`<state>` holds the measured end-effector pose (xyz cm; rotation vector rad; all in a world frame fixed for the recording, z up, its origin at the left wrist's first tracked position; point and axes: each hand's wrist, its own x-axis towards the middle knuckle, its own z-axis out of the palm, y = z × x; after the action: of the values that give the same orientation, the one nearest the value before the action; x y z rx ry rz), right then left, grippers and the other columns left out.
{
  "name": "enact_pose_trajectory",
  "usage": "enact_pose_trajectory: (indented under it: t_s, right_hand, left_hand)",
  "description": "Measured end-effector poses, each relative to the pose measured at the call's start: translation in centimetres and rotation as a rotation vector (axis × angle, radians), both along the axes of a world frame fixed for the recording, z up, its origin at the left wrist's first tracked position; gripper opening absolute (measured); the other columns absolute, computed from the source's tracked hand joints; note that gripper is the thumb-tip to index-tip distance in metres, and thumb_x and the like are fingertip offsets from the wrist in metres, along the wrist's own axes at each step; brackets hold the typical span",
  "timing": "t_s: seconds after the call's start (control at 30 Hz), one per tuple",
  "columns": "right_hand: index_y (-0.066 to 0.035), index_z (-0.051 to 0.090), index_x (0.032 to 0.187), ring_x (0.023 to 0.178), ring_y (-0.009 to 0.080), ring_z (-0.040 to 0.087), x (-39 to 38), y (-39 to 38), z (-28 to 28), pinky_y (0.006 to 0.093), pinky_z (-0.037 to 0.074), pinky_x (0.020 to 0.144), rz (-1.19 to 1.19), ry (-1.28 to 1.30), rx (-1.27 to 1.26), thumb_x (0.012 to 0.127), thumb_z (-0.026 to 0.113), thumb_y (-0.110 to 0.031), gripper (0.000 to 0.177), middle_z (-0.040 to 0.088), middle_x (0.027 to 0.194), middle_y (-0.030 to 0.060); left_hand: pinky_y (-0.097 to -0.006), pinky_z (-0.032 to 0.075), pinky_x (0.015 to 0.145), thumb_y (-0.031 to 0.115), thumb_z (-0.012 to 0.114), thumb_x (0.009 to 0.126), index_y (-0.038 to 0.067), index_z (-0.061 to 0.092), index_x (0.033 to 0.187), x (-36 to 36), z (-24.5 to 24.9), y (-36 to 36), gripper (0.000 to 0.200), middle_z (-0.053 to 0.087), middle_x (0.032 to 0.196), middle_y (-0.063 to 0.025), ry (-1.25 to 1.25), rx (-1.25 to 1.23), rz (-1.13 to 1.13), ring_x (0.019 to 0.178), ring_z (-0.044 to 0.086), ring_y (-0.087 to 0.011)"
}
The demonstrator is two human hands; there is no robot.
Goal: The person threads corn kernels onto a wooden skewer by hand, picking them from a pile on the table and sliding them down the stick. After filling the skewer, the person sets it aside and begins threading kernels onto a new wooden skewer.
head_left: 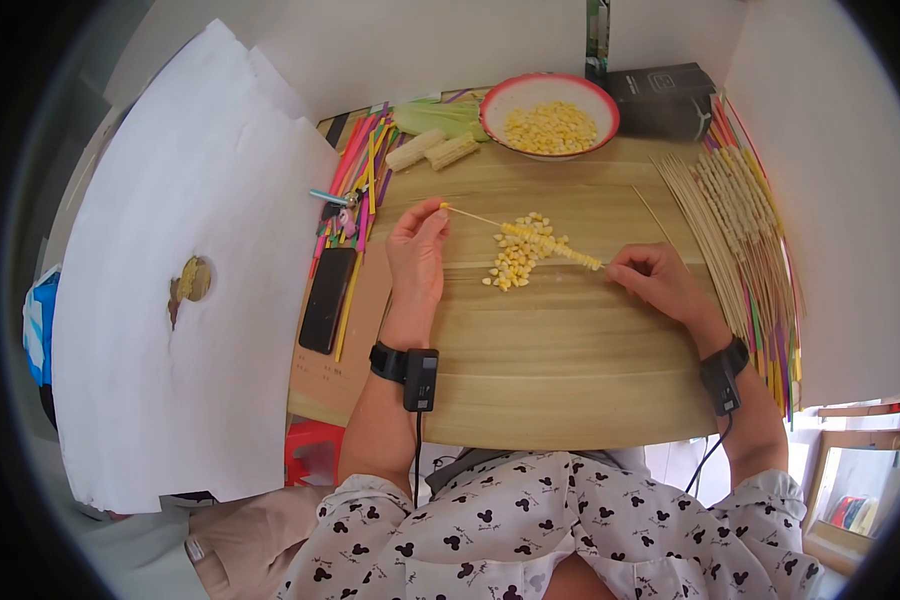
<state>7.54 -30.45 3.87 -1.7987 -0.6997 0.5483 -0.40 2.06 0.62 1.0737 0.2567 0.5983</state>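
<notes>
A thin wooden skewer [475, 217] slants across the middle of the table, with yellow corn kernels threaded along its right part. At its left tip, my left hand [417, 250] pinches a single corn kernel [445, 206] between thumb and finger. My right hand [660, 285] is closed at the skewer's other end, fingertips right by the last threaded kernels. Below the skewer lies a pile of loose corn kernels [513, 262] on the wooden table [540, 360]. Each wrist wears a black strap with a small device.
A red-rimmed bowl [488, 118] of kernels stands at the back, beside stripped cobs [416, 150] and husk [435, 118]. Filled skewers [738, 195] and bare sticks [705, 215] lie on the right. A phone [327, 300] and coloured strips [360, 160] are on the left.
</notes>
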Motion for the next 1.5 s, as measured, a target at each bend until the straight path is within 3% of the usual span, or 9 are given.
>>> enact_pose_trajectory:
  t_s: [0.2, 0.57, 1.0, 1.5]
  right_hand:
    - [0.0, 0.067, 0.084, 0.062, 0.0005, 0.04, -0.2, 0.1, 0.0, 0.0206, 0.032, 0.053, 0.001, -0.006, -0.005, 0.093, 0.067, -0.016, 0.018, 0.05, 0.065, -0.0092]
    - [0.0, 0.067, 0.084, 0.062, 0.0009, 0.039, -0.1, 0.2, -0.2, 0.0207, 0.033, 0.053, 0.019, -0.084, -0.001, 0.091, 0.067, -0.014, 0.016, 0.05, 0.066, -0.0087]
    - [-0.001, 0.067, 0.083, 0.06, 0.0007, 0.038, 0.0, 0.2, -0.8, 0.0214, 0.031, 0.051, 0.016, -0.074, 0.008, 0.091, 0.068, -0.014, 0.016, 0.048, 0.064, -0.0095]
    - [0.0, 0.067, 0.083, 0.062, 0.0003, 0.04, -0.2, 0.1, -0.2, 0.0209, 0.033, 0.052, -0.014, -0.048, 0.004, 0.09, 0.067, -0.014, 0.016, 0.051, 0.065, -0.009]
  left_hand:
    - [-0.0206, 0.047, 0.074, -0.002, 0.069, 0.085, 0.0, 0.067, 0.104, 0.1, 0.3, -0.5, 0.019, 0.066, 0.091, -0.0026, 0.016, 0.06, 0.079, 0.08, 0.059, -0.0083]
    - [-0.0178, 0.046, 0.072, -0.001, 0.067, 0.086, -0.001, 0.068, 0.099, 0.1, 0.0, -1.0, 0.013, 0.066, 0.089, -0.0002, 0.04, 0.429, 0.249, 0.079, 0.057, -0.0042]
    - [-0.0202, 0.046, 0.069, 0.001, 0.066, 0.087, 0.0, 0.069, 0.098, 0.4, -0.9, -1.3, 0.012, 0.067, 0.086, 0.0003, 0.043, 0.565, 0.342, 0.076, 0.056, -0.0041]
    - [-0.0202, 0.047, 0.068, 0.003, 0.066, 0.089, -0.001, 0.071, 0.102, 0.1, 0.1, -2.4, 0.014, 0.068, 0.086, -0.0007, 0.087, 0.549, 0.332, 0.075, 0.058, -0.0045]
